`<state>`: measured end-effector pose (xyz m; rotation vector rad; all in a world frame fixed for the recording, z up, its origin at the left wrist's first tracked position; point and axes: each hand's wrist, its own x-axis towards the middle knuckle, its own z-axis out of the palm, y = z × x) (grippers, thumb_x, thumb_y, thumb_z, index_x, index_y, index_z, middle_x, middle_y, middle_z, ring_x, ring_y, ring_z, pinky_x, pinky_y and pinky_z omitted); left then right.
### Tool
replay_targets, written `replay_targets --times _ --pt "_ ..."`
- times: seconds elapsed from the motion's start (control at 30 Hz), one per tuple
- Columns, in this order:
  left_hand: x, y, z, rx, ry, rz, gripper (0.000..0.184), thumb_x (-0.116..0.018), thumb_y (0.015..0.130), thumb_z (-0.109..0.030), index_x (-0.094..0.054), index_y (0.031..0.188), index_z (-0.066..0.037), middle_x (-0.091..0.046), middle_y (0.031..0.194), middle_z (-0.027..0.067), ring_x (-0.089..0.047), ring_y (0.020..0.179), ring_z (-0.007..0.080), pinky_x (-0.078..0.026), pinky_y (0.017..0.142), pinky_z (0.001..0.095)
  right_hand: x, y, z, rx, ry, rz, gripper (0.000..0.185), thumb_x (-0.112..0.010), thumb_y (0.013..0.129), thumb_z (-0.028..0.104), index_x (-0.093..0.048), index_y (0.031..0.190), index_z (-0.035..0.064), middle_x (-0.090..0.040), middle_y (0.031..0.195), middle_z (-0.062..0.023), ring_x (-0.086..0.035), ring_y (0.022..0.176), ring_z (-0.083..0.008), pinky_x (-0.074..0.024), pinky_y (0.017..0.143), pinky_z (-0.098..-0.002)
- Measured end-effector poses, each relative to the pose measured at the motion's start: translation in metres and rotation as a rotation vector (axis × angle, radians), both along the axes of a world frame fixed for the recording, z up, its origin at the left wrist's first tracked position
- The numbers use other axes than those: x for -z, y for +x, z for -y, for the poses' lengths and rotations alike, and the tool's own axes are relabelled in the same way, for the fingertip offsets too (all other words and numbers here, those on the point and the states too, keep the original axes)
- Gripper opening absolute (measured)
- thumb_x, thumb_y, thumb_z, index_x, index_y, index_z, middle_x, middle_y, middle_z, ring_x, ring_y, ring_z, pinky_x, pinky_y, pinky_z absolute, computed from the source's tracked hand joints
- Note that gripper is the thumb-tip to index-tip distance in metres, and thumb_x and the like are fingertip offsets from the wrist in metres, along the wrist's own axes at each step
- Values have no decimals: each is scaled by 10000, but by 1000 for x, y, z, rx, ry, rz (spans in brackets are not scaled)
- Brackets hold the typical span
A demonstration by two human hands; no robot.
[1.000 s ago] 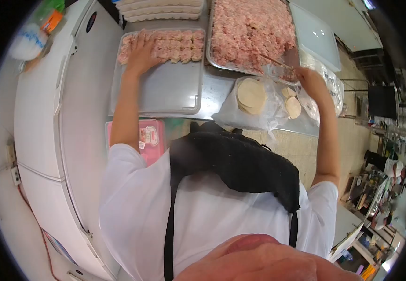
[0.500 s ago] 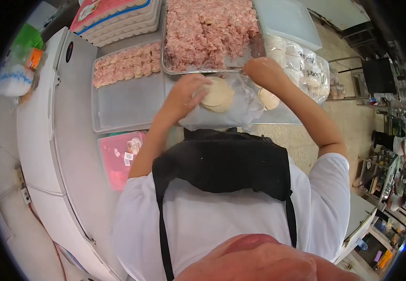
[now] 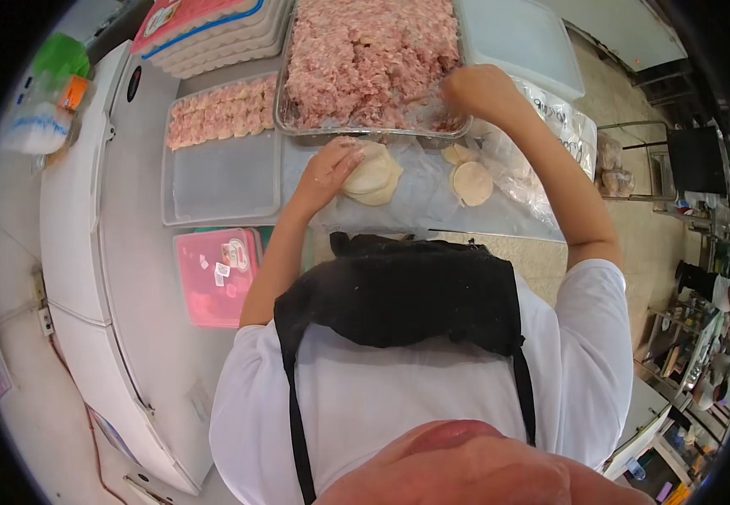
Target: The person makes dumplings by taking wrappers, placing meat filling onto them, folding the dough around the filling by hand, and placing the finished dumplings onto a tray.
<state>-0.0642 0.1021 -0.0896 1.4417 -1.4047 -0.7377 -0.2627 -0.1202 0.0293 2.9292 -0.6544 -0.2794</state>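
Note:
My left hand (image 3: 333, 171) is at the left edge of a stack of round, pale dough wrappers (image 3: 377, 187), its fingers closed on the top wrapper. The stack lies on clear plastic sheeting (image 3: 428, 189). My right hand (image 3: 481, 93) is closed over the near right corner of a large clear tray (image 3: 365, 131) heaped with pinkish minced meat (image 3: 365, 59). What its fingers hold is hidden from me. Left of these, a shallow tray (image 3: 222, 189) carries rows of filled dumplings (image 3: 222, 111) along its far side.
A few loose wrappers (image 3: 472, 183) lie right of the stack, beside plastic-bagged packs (image 3: 541, 160) with handwriting. Stacked trays (image 3: 222, 42) stand at the back left, an empty-looking clear container (image 3: 520, 42) at the back right. A pink lidded box (image 3: 213, 278) is nearer me.
My left hand has shifted left and closed at the wrappers' edge. My right hand has moved up, further over the meat tray's corner. The view has shifted slightly.

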Motion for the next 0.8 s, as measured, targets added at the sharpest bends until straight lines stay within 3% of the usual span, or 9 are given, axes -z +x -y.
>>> replay_targets --times 0.07,0.17,0.23,0.27,0.33,0.53,0.67,0.73,0.8 --pt "-19 -1 1 -12 34 -95 231 -582 913 -213 -655 1005 -14 -632 1051 92 -575 1016 210 -428 900 312 40 7 11 -16 69 62 189 -590 779 227 -683 747 65 -672 779 -136 -657 752 -330 -529 645 -444" --pt "12 8 4 -279 167 -859 239 -587 917 -181 -617 1095 -26 -629 1059 57 -577 997 164 -440 885 290 84 5 -8 33 214 190 268 -551 857 315 -678 842 79 -674 827 -127 -650 815 -324 -522 710 -435" --pt "-11 7 2 -259 120 -848 290 -580 923 -180 -566 1163 -19 -625 1083 59 -579 1014 163 -450 897 301 67 1 -21 10 299 271 298 -528 883 347 -673 878 87 -674 849 -122 -645 848 -316 -514 742 -433" --pt "-20 8 -1 -250 102 -844 320 -576 926 -179 -541 1198 -15 -622 1095 60 -580 1023 162 -455 904 306 49 0 -16 114 359 96 342 -495 912 386 -672 893 95 -675 878 -109 -637 874 -309 -503 768 -435" --pt "-23 24 -2 -274 98 -929 334 -557 931 -167 -515 1216 2 -614 1123 81 -586 1043 180 -465 916 320 41 -8 -7 93 291 158 320 -501 904 366 -668 885 94 -674 875 -112 -635 873 -312 -502 755 -440" --pt "-24 57 6 -463 -77 -1206 324 -500 941 -114 -492 1233 25 -585 1184 135 -589 1079 230 -491 913 357 70 5 -36 106 242 178 246 -528 876 276 -668 863 75 -660 785 -149 -632 755 -343 -494 701 -462" --pt "-17 59 23 -425 -78 -1089 322 -482 944 -126 -495 1225 32 -586 1174 151 -593 1070 248 -486 922 381 56 -5 -41 271 596 427 313 -518 920 311 -668 828 52 -583 631 -110 -584 605 -245 -473 607 -384" --pt "-18 49 53 -366 -9 -1245 332 -477 946 -131 -485 1234 32 -579 1177 151 -586 1074 261 -480 932 383 62 -8 -44 370 780 694 344 -511 940 327 -680 852 40 -514 569 -64 -520 544 -167 -449 567 -332" --pt "-26 31 76 -299 34 -1392 336 -468 953 -155 -482 1236 27 -572 1180 152 -578 1077 272 -475 933 394 42 -2 -52 567 969 770 346 -517 953 328 -663 934 15 -549 693 8 -514 629 -116 -432 581 -286"
